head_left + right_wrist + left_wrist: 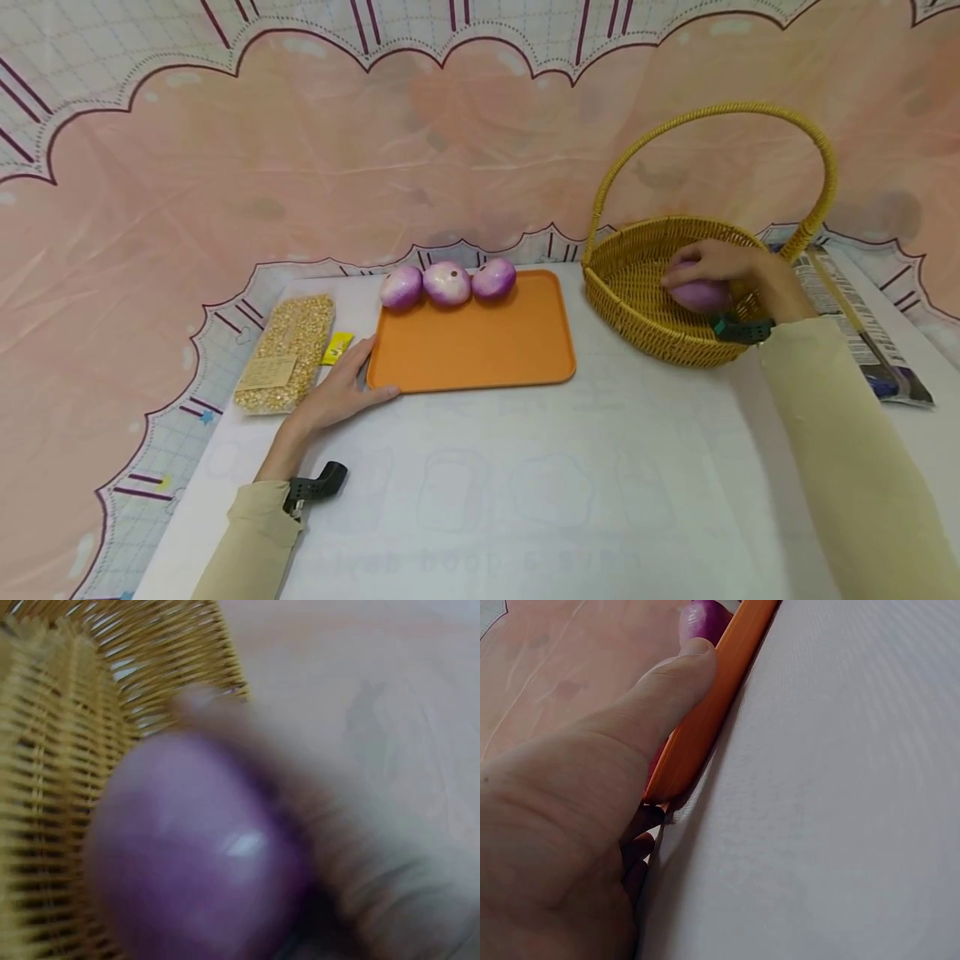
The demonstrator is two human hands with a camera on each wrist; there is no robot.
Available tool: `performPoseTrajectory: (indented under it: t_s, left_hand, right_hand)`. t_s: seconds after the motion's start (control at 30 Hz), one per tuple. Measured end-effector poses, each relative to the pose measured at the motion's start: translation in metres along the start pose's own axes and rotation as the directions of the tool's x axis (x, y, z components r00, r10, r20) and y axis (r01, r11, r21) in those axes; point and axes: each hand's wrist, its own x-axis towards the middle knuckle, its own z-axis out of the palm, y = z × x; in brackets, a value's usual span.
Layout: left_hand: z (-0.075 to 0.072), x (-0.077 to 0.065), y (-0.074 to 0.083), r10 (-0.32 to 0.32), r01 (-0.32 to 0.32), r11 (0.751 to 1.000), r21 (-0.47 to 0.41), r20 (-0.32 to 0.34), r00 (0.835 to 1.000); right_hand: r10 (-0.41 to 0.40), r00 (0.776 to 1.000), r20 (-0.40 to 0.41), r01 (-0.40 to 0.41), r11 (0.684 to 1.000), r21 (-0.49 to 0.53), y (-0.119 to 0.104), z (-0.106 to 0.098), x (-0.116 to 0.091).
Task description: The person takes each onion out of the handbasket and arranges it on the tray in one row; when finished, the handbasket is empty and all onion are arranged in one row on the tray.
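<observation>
My right hand [720,260] is inside the wicker basket [637,321], its fingers curled over a purple onion [187,847]. The onion fills much of the right wrist view, blurred, with the woven wall beside it. My left hand [341,392] spans the near left corner of an orange tray [472,350]. Its straight thumb [682,679] lies along the tray's front edge, while the other fingers reach along the left side, partly hidden in the left wrist view. Along the tray's back rim, a row of three purple-and-white onions [447,284] sits toward the left.
A clear bag of corn kernels [288,350] lies left of the tray, with a small yellow packet [337,347] between them. The basket's tall handle [720,108] arches over its opening. A printed package [862,325] lies right of the basket. Patterned cloth [450,150] hangs behind.
</observation>
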Motion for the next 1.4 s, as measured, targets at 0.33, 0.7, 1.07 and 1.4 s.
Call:
performPoseTrajectory:
  t_s: [0.33,0.7,1.07,1.4]
  left_hand:
    - [0.0,-0.002,0.001,-0.006,0.006,1.0,0.009,-0.01,1.0]
    - [0.001,-0.002,0.001,-0.016,0.016,1.0,0.014,-0.008,1.0]
    - [0.002,-0.002,0.001,-0.011,0.011,1.0,-0.001,-0.009,1.0]
    - [0.002,-0.001,0.0,-0.009,0.009,1.0,-0.002,-0.008,1.0]
  right_hand:
    - [-0.15,0.981,-0.125,0.152,0.988,0.005,-0.04,-0.005,-0.005]
    - [-0.255,0.955,-0.152,0.265,0.963,0.049,-0.082,0.003,-0.021]
    - [-0.366,0.915,-0.17,0.385,0.918,0.093,-0.115,0.022,-0.023]
    - [-0.426,0.871,-0.247,0.449,0.892,0.046,-0.145,0.05,-0.003]
